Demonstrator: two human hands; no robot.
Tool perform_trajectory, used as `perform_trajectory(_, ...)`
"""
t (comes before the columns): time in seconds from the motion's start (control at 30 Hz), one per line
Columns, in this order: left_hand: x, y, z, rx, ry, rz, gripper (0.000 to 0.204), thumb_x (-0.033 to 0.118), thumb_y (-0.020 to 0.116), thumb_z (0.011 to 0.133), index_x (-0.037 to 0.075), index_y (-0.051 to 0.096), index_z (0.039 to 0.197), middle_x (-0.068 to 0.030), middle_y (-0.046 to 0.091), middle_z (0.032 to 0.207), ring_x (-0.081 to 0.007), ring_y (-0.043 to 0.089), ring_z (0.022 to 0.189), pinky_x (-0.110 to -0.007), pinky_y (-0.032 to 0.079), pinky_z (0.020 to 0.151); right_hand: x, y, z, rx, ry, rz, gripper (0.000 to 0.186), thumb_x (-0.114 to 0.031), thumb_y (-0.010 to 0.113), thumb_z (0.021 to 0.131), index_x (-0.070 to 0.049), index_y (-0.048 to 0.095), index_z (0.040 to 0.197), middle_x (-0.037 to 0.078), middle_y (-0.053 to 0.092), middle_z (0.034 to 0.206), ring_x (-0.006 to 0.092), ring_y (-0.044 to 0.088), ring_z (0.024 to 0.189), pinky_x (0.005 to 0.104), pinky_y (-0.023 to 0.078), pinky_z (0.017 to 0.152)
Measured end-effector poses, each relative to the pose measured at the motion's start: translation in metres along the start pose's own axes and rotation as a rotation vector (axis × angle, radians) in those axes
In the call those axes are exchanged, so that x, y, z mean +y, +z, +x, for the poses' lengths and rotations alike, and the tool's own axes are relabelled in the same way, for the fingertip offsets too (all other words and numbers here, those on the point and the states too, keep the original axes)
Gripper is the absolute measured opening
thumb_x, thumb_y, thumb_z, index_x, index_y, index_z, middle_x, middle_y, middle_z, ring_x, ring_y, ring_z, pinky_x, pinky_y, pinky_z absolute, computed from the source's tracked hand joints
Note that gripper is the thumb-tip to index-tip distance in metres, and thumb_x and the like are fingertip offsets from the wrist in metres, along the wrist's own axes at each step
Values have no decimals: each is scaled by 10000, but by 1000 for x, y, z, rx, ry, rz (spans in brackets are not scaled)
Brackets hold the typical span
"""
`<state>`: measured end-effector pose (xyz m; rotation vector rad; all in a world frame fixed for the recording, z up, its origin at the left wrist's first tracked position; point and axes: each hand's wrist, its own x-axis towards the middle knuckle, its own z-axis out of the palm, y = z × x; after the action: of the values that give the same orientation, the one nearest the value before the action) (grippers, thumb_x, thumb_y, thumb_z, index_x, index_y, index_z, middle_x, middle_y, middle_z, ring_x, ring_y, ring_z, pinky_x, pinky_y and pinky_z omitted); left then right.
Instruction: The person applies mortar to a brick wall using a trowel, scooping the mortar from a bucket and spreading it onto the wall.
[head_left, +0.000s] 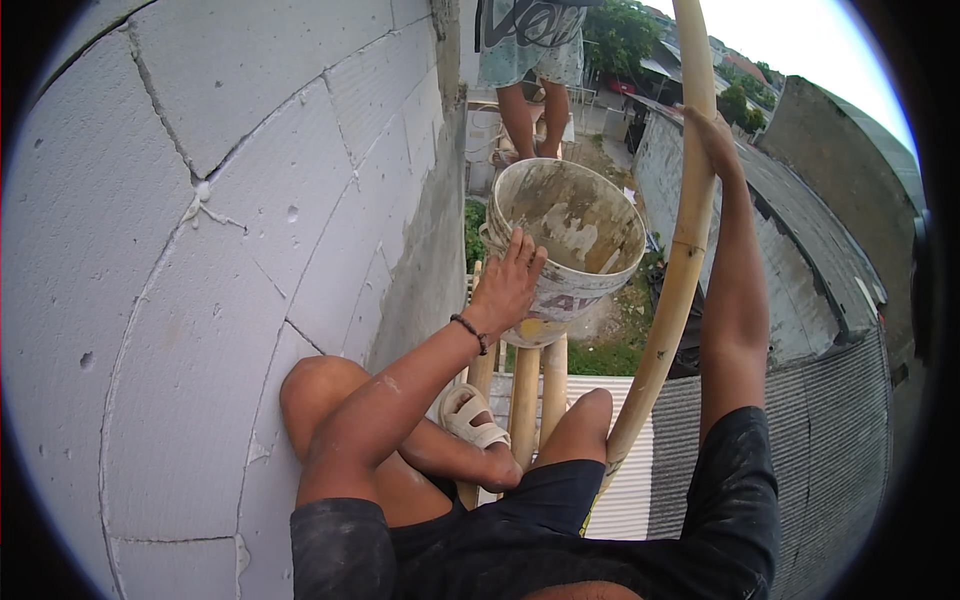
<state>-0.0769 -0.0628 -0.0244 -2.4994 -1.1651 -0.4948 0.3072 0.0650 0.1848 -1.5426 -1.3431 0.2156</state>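
A dirty white plastic bucket [575, 300], its inside coated with dried grey mortar, stands tilted on the bamboo poles ahead of me. My left hand [508, 283] grips its near left side, with the fingers hooked at the rim; a dark beaded bracelet circles that wrist. To the right, a thick upright bamboo pole [680, 270] rises past me. High on it my right hand [712, 140] is wrapped round the pole, the fingers partly hidden behind it.
A pale block wall [230, 300] runs close along my left. Bamboo poles [525, 400] form the narrow footing under my sandalled foot [470, 415]. Another person [530, 80] stands beyond the bucket. Corrugated roofing [775, 440] and grassy ground [610, 358] lie well below.
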Motion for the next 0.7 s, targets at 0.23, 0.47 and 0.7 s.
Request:
perform_trajectory(0.23, 1, 3, 2, 27, 0, 5, 731, 241, 735, 759, -6, 412, 1367, -233, 410, 1386, -381, 311, 1419, -406, 530, 884, 0, 0, 0, 0, 12, 10, 708, -536, 738, 733, 40, 608, 1123, 129, 655, 933, 208, 639, 805, 355, 497, 740)
perform_trajectory(0.47, 1, 1, 1, 32, 4, -27, 684, 205, 704, 769, 0, 411, 1352, -224, 426, 1367, -381, 320, 1407, -414, 537, 867, -8, 1, -10, 22, -2, -4, 660, -547, 720, 755, 21, 603, 1070, 98, 623, 846, 188, 616, 703, 336, 493, 656)
perform_trajectory(0.7, 1, 3, 1, 38, 4, -26, 770, 262, 777, 742, 10, 396, 1362, -225, 418, 1383, -384, 327, 1403, -400, 542, 864, -7, 0, -5, -1, -5, 3, 661, -543, 728, 742, 16, 596, 1071, 94, 620, 854, 186, 614, 721, 339, 489, 660)
